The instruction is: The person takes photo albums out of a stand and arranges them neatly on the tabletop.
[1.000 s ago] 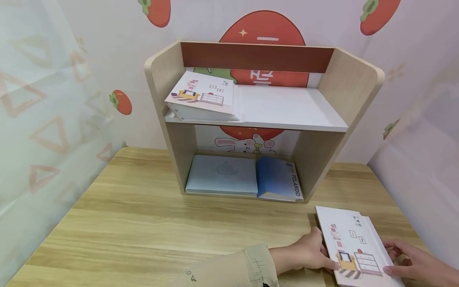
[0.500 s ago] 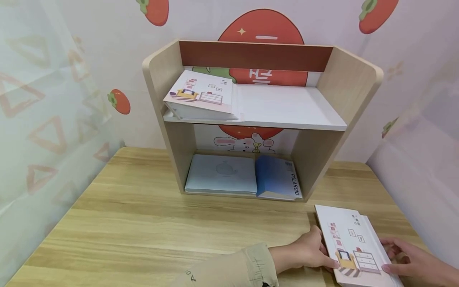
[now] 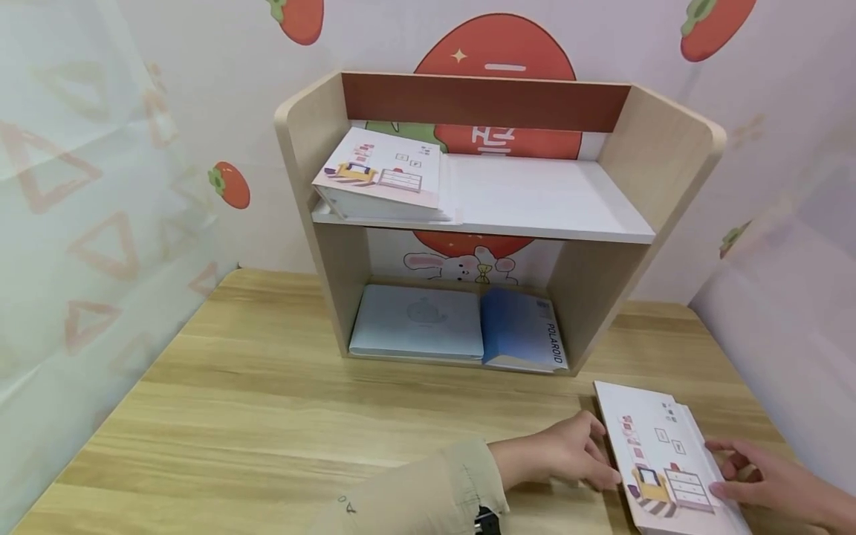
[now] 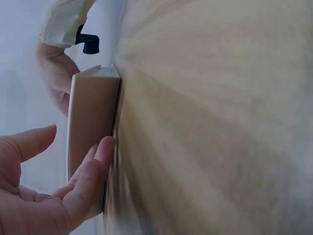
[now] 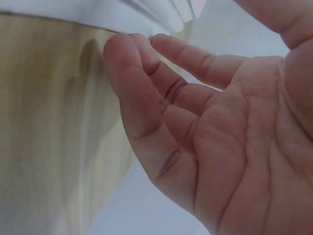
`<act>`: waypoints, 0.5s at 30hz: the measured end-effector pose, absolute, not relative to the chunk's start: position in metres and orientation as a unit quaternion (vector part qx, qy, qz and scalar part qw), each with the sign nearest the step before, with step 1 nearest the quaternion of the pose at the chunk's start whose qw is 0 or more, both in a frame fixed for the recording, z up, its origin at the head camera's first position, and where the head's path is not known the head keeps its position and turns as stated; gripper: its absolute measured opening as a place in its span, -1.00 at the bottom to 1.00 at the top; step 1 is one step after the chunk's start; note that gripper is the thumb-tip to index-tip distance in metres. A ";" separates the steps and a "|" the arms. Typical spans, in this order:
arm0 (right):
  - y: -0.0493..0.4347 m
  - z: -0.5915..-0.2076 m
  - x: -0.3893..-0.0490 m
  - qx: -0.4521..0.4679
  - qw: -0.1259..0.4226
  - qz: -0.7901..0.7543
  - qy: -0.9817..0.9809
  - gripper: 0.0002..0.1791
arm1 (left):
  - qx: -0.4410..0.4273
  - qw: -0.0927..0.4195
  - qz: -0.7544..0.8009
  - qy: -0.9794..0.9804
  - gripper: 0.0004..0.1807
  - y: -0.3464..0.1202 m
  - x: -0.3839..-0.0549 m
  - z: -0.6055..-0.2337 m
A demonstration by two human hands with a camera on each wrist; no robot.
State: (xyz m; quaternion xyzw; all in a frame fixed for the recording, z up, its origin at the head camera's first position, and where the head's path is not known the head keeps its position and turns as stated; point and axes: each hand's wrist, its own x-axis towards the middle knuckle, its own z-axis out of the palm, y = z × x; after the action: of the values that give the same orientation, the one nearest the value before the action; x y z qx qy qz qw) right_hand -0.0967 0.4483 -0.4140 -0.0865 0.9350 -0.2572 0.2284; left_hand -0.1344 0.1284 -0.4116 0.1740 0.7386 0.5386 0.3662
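Observation:
A thick white album, its cover printed with a yellow chair and a chest of drawers, lies flat on the table at the right. My left hand is at its left side. In the left wrist view, that hand's thumb stands away from the album's side, while the fingers lie close along it, low by the tabletop. On the opposite side is my right hand, thumb at the cover's right edge. Its fingers bend loosely in the right wrist view, tips right at the pages' edge.
A two-level wooden shelf stands at the back of the table. A similar album lies on its upper level, at the left. Below are a pale blue book with a whale and a blue POLAROID box.
My left hand has let go of the album and drawn slightly left, its thumb coming off the cover. The right hand and the album stay nearly in place. The head view shifts slightly.

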 end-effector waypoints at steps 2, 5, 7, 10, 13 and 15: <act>0.446 -0.410 -0.099 -0.094 0.220 -0.263 0.934 -0.31 | 0.186 0.363 0.525 0.747 -0.52 0.124 -0.138 -0.410; 0.444 -0.404 -0.100 -0.100 0.202 -0.275 0.935 -0.35 | 0.203 0.350 0.500 0.765 -0.54 0.117 -0.143 -0.408; 0.442 -0.399 -0.102 -0.101 0.185 -0.280 0.937 -0.36 | 0.208 0.339 0.496 0.771 -0.55 0.111 -0.146 -0.407; 0.436 -0.392 -0.106 -0.095 0.156 -0.279 0.943 -0.37 | 0.196 0.322 0.511 0.772 -0.56 0.102 -0.150 -0.405; 0.429 -0.386 -0.109 -0.082 0.125 -0.278 0.949 -0.41 | 0.181 0.305 0.531 0.769 -0.55 0.095 -0.153 -0.401; 0.424 -0.383 -0.111 -0.073 0.107 -0.278 0.952 -0.43 | 0.182 0.297 0.543 0.764 -0.54 0.089 -0.155 -0.396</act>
State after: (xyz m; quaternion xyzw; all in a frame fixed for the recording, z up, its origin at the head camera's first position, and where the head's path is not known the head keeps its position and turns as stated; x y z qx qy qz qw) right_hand -0.1105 0.4240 -0.3833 -0.0726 0.9519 -0.2779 0.1065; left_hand -0.1547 0.0892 -0.3964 0.1821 0.7640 0.5428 0.2975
